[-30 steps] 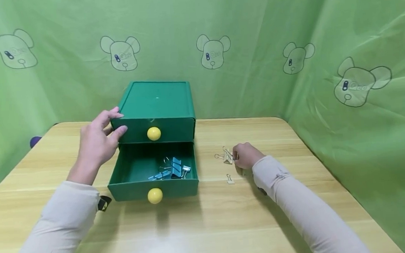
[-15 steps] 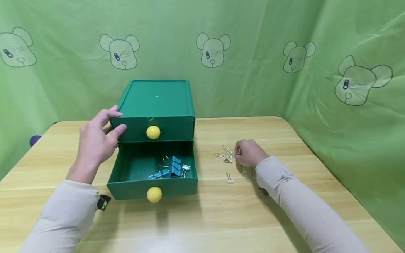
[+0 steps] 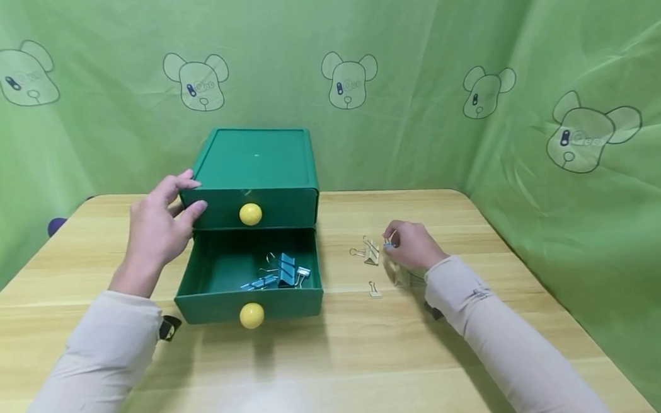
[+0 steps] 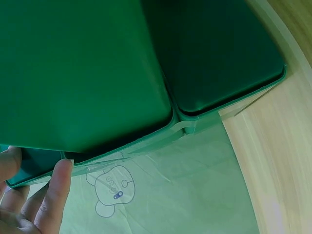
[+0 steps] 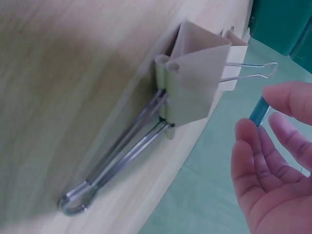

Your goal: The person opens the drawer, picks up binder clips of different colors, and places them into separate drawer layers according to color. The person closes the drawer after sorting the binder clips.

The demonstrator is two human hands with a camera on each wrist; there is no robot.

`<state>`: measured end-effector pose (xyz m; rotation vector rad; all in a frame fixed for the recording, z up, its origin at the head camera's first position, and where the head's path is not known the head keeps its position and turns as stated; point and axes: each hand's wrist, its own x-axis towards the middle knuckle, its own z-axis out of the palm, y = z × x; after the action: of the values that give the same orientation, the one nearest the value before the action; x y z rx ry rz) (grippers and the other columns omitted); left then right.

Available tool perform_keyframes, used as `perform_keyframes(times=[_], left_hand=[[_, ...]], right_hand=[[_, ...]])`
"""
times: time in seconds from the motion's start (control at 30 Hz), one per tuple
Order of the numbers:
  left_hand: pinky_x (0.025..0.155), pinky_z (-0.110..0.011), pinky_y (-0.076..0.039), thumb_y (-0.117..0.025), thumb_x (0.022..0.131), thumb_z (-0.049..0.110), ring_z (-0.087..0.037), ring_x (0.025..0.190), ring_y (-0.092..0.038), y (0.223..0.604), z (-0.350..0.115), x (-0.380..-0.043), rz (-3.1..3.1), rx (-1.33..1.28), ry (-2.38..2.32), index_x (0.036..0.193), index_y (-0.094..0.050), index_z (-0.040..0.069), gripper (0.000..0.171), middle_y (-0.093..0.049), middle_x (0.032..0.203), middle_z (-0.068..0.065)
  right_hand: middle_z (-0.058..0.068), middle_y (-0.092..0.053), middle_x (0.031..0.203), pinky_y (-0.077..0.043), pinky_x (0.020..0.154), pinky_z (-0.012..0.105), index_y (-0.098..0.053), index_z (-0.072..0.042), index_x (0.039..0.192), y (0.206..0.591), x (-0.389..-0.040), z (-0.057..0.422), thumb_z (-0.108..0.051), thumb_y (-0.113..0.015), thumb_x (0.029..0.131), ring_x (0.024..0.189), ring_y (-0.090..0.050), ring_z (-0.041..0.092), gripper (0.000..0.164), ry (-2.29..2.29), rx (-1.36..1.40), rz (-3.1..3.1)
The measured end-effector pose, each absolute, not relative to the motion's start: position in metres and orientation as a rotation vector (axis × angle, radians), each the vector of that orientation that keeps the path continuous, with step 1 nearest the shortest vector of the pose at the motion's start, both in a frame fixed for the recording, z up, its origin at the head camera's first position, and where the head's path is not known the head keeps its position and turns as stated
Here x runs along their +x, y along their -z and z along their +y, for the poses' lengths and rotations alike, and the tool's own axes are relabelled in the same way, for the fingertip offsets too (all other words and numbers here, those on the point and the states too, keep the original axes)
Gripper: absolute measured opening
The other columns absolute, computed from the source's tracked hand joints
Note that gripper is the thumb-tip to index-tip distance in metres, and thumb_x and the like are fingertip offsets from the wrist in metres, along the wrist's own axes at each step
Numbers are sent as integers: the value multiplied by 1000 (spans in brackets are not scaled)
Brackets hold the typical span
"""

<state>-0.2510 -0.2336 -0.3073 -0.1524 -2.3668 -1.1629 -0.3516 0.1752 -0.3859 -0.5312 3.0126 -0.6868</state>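
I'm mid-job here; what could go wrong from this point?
The small blue clip is pinched by the right hand's fingertips, so it might slip. That hand is close to the cream clips and could knock them. If the left hand nudges the drawer unit, the loose blue clips might shift.

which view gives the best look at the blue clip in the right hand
The right wrist view: it shows the blue clip largest, pinched in the right hand. The head view shows only a tiny bit of it; the left wrist view shows none.
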Motion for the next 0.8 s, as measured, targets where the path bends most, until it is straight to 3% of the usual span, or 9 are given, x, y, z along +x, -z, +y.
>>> perform_keyframes(times=[0.8], left_hand=[[95,-51,-44,-64,93,5,-34,135,-38,307,-232,-249,-2373,-145,1186,123,-56,2,31,-44,148,-6]], right_hand=[[9,-65,85,-54,73,38,-63,1,104,358,-332,157,-10,-71,86,78,-62,22,23,783,-693,3096]])
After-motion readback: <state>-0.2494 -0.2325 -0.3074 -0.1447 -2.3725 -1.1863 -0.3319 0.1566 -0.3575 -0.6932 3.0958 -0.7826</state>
